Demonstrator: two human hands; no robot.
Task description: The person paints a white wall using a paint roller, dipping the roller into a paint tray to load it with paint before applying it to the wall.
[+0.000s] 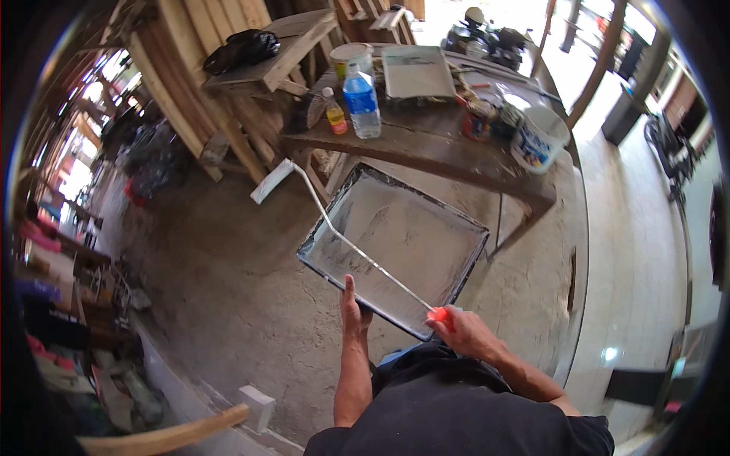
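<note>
here, two hands [351, 311] hold one tray [395, 243], one roller [272, 181].

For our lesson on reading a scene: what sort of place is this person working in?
Probably a rough workshop or building site open to the outside. Timber planks lean on the wall, a wooden bench holds a paint bucket, and the floor is bare concrete.

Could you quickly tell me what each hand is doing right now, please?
Left hand: closed on the paint tray rim.
Right hand: closed on the roller's red handle.
</note>
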